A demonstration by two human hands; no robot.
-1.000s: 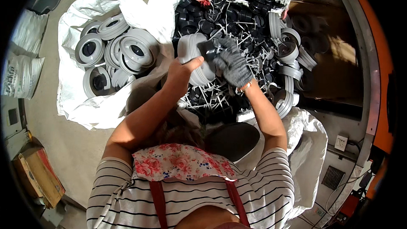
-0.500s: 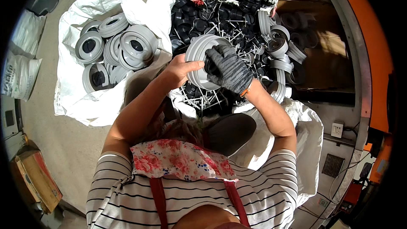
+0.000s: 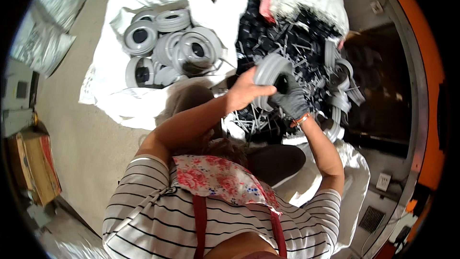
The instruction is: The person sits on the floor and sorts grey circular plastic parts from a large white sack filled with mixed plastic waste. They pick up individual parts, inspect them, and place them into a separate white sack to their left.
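My bare left hand (image 3: 245, 92) grips the near left rim of a grey plastic ring (image 3: 269, 73), thumb across its edge. The ring is ridged outside and tilted, its opening turned toward the right. My right hand (image 3: 293, 100), in a dark grey knitted glove, reaches into that opening. Its fingers are bent round a black plastic cap (image 3: 282, 84) at the ring's middle; the fingertips are partly hidden. Below the hands lies a heap of black caps (image 3: 249, 43) mixed with thin pale plastic sticks (image 3: 261, 123).
Left of the heap, a white woven sack (image 3: 112, 79) holds several grey rings (image 3: 140, 37) with black centres. More grey rings (image 3: 339, 100) line the heap's right side, beside a dark recess (image 3: 383, 91). A cardboard box (image 3: 40, 168) stands far left, and an orange frame (image 3: 421, 43) curves along the right.
The view has shifted, so the scene sits farther right. The grey ring has turned from facing up to standing more on edge, with both hands still on it.
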